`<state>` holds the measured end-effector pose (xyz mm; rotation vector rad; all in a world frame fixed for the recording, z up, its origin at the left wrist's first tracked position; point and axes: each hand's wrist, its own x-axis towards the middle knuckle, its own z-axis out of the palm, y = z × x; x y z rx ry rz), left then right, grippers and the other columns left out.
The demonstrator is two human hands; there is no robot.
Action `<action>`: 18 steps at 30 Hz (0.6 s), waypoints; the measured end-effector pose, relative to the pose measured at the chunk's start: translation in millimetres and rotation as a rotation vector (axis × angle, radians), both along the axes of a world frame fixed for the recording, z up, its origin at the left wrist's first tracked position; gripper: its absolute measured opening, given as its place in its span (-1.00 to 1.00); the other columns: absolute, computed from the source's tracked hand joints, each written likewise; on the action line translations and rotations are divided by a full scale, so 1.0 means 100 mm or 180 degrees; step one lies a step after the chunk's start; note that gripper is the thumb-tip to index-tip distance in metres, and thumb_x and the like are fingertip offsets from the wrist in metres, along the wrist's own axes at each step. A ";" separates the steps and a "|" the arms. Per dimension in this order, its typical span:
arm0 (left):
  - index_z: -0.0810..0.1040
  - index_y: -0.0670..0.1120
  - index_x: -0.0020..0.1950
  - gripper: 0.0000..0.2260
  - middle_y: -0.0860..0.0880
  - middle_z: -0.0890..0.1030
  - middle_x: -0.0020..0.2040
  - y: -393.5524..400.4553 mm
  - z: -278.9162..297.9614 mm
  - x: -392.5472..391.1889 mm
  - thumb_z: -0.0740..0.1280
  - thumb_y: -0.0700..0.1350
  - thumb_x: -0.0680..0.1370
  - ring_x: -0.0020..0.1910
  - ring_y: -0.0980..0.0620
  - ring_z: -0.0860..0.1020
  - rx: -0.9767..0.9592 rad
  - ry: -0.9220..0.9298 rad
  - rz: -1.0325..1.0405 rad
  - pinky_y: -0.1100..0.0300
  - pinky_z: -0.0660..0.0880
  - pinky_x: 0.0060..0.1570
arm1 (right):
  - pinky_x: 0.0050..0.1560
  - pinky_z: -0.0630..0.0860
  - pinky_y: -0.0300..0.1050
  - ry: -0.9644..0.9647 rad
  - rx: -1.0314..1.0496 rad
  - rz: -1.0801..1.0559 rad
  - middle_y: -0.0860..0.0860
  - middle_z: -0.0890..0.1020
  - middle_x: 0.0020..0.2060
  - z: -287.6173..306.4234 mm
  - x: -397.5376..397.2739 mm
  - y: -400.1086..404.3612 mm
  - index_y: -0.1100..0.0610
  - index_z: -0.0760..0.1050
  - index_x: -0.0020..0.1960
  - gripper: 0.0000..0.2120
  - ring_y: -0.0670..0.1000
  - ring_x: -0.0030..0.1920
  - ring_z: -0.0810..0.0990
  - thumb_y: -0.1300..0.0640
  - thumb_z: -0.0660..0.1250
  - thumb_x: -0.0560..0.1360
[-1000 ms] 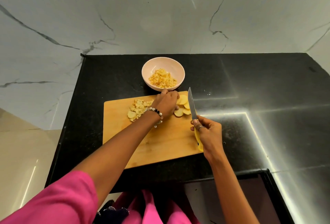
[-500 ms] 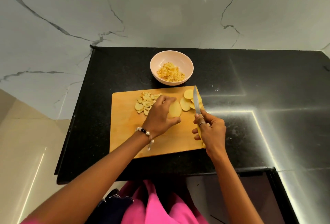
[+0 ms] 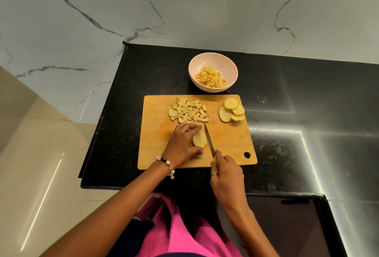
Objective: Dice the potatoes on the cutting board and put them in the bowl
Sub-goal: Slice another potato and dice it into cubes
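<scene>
A wooden cutting board [image 3: 229, 146] lies on the black counter. My left hand [image 3: 182, 146] holds one potato slice [image 3: 199, 139] flat near the board's middle, fingers curled over its far end and thumb at its near end. My right hand [image 3: 225, 176] grips a yellow-handled knife [image 3: 209, 139]; its blade stands just right of the slice. A heap of diced potato [image 3: 189, 111] sits at the board's far left. Several round slices [image 3: 231, 111] are stacked at the far right corner. The pale pink bowl [image 3: 213, 60] beyond the board holds diced potato.
The black counter [image 3: 307, 113] stretches to the right of the board. Marble wall panels rise behind it. The counter's left edge drops to a beige floor. A dark recessed panel [image 3: 287, 226] lies at the near right.
My left hand has carried one slice from the stack at the far right to the board's middle. The knife has followed and now stands beside the slice.
</scene>
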<state>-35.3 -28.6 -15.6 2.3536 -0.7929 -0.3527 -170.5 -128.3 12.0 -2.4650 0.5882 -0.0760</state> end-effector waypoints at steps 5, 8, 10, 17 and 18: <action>0.37 -0.01 0.41 -0.39 0.02 0.45 0.32 0.01 0.01 0.01 0.47 -0.02 0.39 0.22 0.01 0.35 -0.0159 0.0071 0.0061 0.39 0.15 0.08 | -0.09 0.40 0.01 0.0196 -0.0143 0.0035 0.12 0.50 0.08 0.00 0.02 0.08 0.21 0.27 0.45 -0.58 0.17 0.00 0.53 0.17 0.12 0.61; 0.38 0.00 0.41 -0.40 0.03 0.47 0.32 0.01 -0.01 -0.01 0.47 -0.04 0.39 0.20 0.00 0.35 -0.0193 0.0040 0.0102 0.38 0.16 0.06 | -0.07 0.37 -0.07 0.0414 -0.0240 0.0095 0.10 0.45 0.16 0.00 0.05 0.10 0.20 0.19 0.49 -0.56 0.15 0.05 0.51 0.20 0.09 0.62; 0.39 0.00 0.40 -0.40 0.03 0.47 0.31 0.01 -0.02 -0.02 0.47 -0.04 0.39 0.20 0.00 0.35 -0.0249 0.0042 0.0149 0.36 0.17 0.08 | -0.09 0.35 -0.11 0.0518 -0.0375 0.0132 0.11 0.42 0.21 0.02 0.05 0.12 0.21 0.12 0.51 -0.52 0.15 0.06 0.51 0.24 0.07 0.61; 0.45 0.02 0.35 -0.42 0.05 0.51 0.27 0.00 -0.11 -0.02 0.50 -0.03 0.35 0.16 0.00 0.38 -0.0480 0.0062 0.0312 0.34 0.21 0.08 | -0.22 0.48 0.01 0.0643 -0.0711 0.0261 0.27 0.46 0.15 -0.04 0.19 0.27 0.41 0.16 0.44 -0.44 0.25 -0.15 0.57 0.40 0.17 0.46; 0.46 0.01 0.35 -0.42 0.05 0.52 0.26 0.00 -0.13 -0.03 0.50 -0.03 0.35 0.14 0.00 0.38 -0.0512 0.0032 0.0339 0.32 0.23 0.08 | -0.32 0.45 0.01 0.0591 -0.0657 0.0237 0.29 0.50 0.08 -0.07 0.19 0.27 0.44 0.23 0.40 -0.44 0.26 -0.24 0.57 0.42 0.21 0.41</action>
